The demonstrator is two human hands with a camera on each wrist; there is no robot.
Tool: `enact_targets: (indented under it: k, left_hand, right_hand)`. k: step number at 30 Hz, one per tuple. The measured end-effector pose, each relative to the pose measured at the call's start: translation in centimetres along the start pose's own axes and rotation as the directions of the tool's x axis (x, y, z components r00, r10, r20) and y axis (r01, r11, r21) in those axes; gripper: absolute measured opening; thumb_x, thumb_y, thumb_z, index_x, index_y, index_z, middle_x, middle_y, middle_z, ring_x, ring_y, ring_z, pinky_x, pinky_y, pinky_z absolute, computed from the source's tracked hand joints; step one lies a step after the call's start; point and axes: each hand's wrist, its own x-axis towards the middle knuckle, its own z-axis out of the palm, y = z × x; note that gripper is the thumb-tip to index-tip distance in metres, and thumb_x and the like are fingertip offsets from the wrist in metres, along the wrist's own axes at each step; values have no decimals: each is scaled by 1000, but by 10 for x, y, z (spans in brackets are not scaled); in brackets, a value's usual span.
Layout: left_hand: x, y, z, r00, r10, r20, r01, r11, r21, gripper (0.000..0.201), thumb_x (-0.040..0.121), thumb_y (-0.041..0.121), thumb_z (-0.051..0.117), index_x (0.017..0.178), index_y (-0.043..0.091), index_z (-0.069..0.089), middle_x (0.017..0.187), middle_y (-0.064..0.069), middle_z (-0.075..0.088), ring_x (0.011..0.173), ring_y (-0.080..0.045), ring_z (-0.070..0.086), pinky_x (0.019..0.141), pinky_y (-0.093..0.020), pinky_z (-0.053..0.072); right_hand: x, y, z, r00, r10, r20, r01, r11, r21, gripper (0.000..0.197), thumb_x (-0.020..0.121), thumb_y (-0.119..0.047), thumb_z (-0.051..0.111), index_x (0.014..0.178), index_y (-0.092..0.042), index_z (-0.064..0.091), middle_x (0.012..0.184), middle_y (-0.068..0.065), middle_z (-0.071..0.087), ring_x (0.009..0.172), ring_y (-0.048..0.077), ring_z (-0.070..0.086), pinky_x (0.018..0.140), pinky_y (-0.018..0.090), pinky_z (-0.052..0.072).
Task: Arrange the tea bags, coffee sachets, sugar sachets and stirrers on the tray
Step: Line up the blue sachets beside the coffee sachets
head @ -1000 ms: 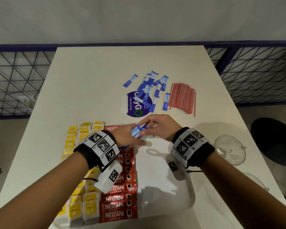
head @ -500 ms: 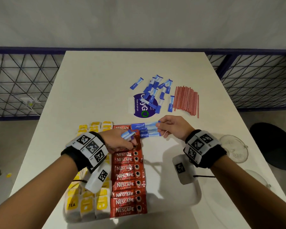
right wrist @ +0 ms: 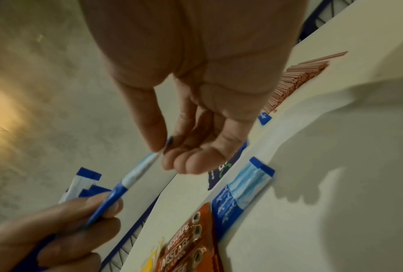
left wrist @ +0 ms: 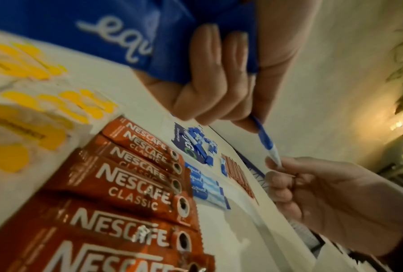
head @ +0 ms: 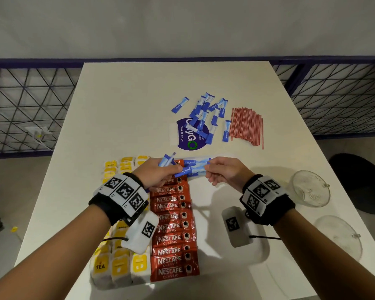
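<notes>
My left hand (head: 170,169) grips a bundle of blue sugar sachets (left wrist: 135,35) over the far end of the white tray (head: 210,254). My right hand (head: 207,169) pinches the pale end of one sachet (right wrist: 137,173) that still sticks out of the left hand's bundle. Under it, a few sachets (head: 195,163) lie side by side on the tray beyond the red coffee sachets (head: 173,226). Yellow tea bags (head: 119,265) fill the tray's left side. More loose sugar sachets (head: 204,113) and red stirrers (head: 246,126) lie on the table further away.
A purple wipes packet (head: 188,136) sits under the loose sachets. Two clear glass dishes (head: 310,188) (head: 338,237) stand right of the tray. The table (head: 128,105) ends at a blue wire railing on the left, the right and behind.
The hands, joined over the bundle a second ago, have drawn apart. Sachets now lie on the tray's far end, and the right hand pinches another one from the left hand's bundle.
</notes>
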Motion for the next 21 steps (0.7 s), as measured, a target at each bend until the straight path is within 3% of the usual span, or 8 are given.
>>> enact_targets:
  k: [4, 6, 8, 13, 15, 17, 19, 21]
  left_hand:
    - [5, 1, 14, 997, 82, -4, -79, 971, 225, 17, 90, 23, 59, 75, 16, 55, 41, 12, 46, 32, 0, 39, 37, -11, 27]
    - [6, 3, 20, 989, 145, -20, -127, 920, 371, 9, 90, 26, 58, 90, 17, 61, 71, 9, 58, 61, -1, 53, 51, -14, 35]
    - [9, 5, 23, 985, 162, -54, -118, 876, 467, 19, 91, 28, 57, 103, 15, 63, 91, 3, 58, 83, -10, 52, 58, -19, 35]
    - [18, 2, 25, 986, 124, -114, -36, 817, 576, 24, 91, 30, 55, 110, 15, 60, 94, 1, 57, 84, -14, 50, 70, -20, 33]
    - [22, 1, 28, 988, 108, -110, -14, 776, 631, 26, 91, 31, 56, 110, 14, 59, 103, -3, 62, 93, -19, 56, 75, -24, 38]
    - [26, 1, 31, 990, 105, -96, -7, 712, 702, 31, 90, 34, 56, 114, 14, 57, 115, -7, 62, 104, -22, 57, 82, -26, 40]
    - [29, 1, 35, 993, 104, -61, -18, 631, 776, 37, 91, 36, 54, 122, 16, 53, 122, -7, 59, 110, -23, 55, 85, -27, 40]
    - [33, 2, 40, 995, 97, -14, -39, 522, 852, 43, 91, 38, 53, 130, 19, 47, 126, -6, 57, 114, -24, 53, 89, -30, 41]
  right_hand:
    - [0, 14, -12, 995, -11, -103, 16, 999, 52, 12, 85, 3, 59, 79, -6, 58, 67, 9, 55, 51, 10, 52, 52, 13, 48]
    - [0, 21, -20, 992, 21, -127, -20, 1000, 14, 7, 85, 3, 58, 80, -2, 61, 65, 10, 54, 55, 14, 50, 53, 13, 48]
    - [1, 28, -28, 986, 49, -157, -55, 998, -33, 10, 85, 4, 58, 91, 9, 63, 63, 10, 52, 55, 16, 49, 53, 14, 47]
    - [9, 45, -35, 966, 156, -204, -158, 987, 6, 22, 80, 15, 58, 100, 23, 58, 57, 10, 55, 35, 9, 52, 46, 14, 50]
    - [14, 47, -32, 959, 187, -214, -185, 982, 31, 20, 78, 16, 60, 97, 21, 60, 59, 10, 57, 39, 10, 55, 48, 15, 52]
    - [19, 44, -28, 957, 217, -194, -222, 975, -4, 9, 79, 13, 61, 86, 10, 65, 65, 10, 59, 52, 14, 58, 54, 17, 54]
    - [24, 39, -25, 954, 249, -166, -263, 962, -67, 16, 81, 9, 61, 72, -4, 62, 68, 9, 60, 60, 16, 58, 58, 20, 53]
    - [27, 34, -22, 946, 280, -162, -291, 956, -48, 21, 80, 9, 62, 65, -5, 60, 63, 11, 58, 55, 19, 55, 53, 25, 49]
